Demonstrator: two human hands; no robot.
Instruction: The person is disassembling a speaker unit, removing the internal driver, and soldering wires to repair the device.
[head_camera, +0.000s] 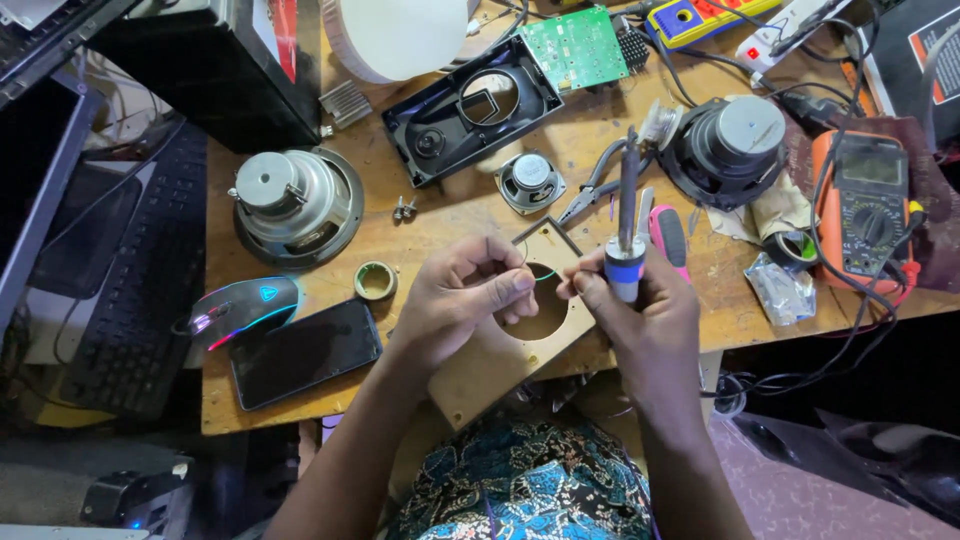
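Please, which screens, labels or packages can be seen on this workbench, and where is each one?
Multimeter: right side, orange case, grey blank screen, round dial.
Phone: front left, black rectangle, dark screen.
Label: top right corner, red and white, on black box.
Foil packet: left of the multimeter, crumpled, silvery.

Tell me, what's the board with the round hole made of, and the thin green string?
The board looks like thin pressed wood or plywood: matte tan, pale cut edges. The green strand, pinched between the left hand and right hand, seems plastic-coated wire, though it's too thin to be sure.
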